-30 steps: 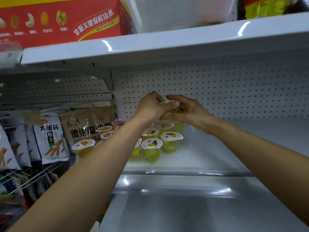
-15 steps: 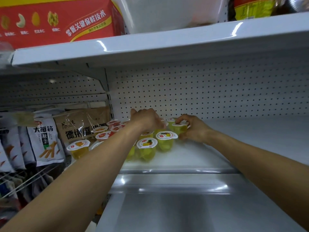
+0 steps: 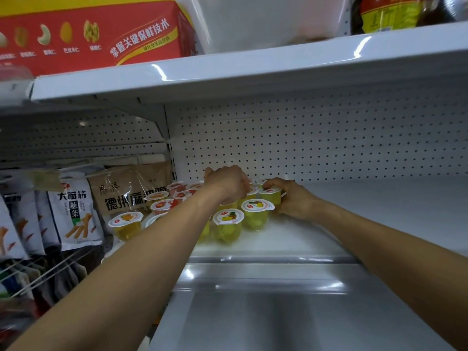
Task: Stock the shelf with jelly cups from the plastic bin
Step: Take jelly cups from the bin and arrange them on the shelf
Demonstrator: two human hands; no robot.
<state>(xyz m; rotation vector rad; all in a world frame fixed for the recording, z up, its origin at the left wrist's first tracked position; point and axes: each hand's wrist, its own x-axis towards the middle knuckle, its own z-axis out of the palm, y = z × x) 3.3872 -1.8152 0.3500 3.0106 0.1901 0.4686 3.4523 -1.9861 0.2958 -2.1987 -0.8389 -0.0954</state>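
Head view. Hands, raised above the stocked cups a second ago, are now down at shelf level. Right hand [image 3: 291, 202] curls round a jelly cup [image 3: 270, 196] standing on the shelf [image 3: 354, 211] at the right edge of the cluster [image 3: 229, 220], near the pegboard back [image 3: 304, 138]. Left hand [image 3: 226, 184] lies knuckles-up over the rear cups; whether it holds anything is hidden. Placement appears all but complete, with release and the next cup remaining.
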